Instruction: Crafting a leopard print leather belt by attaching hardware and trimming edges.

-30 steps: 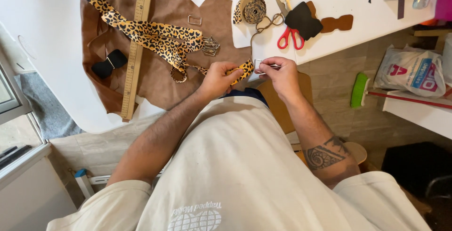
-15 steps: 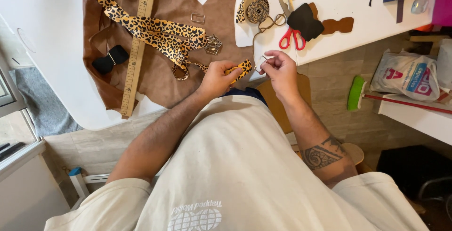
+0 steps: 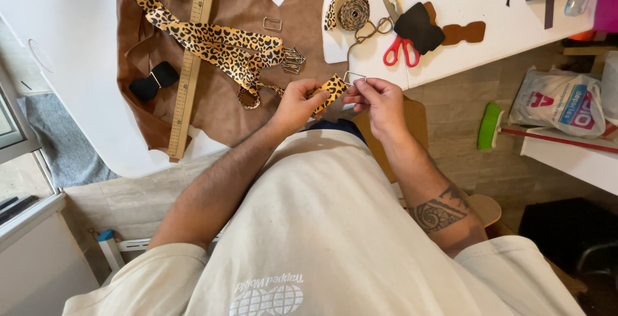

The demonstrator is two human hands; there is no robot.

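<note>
From my remote view, the left hand [image 3: 295,105] pinches the free end of the leopard-print strap [image 3: 332,89] just off the near edge of the counter [image 3: 489,13], while the right hand [image 3: 380,100] holds a small metal rectangular ring [image 3: 355,77] at its fingertips, right beside the strap end. I judge the ring could slip from so light a pinch and drop toward the floor, or the strap end could fold and miss the slot. The strap's loose length trails across the brown leather [image 3: 225,97], near the wooden ruler [image 3: 190,65]. Compared with half a second ago, the hands sit closer together and the ring is tilted up.
</note>
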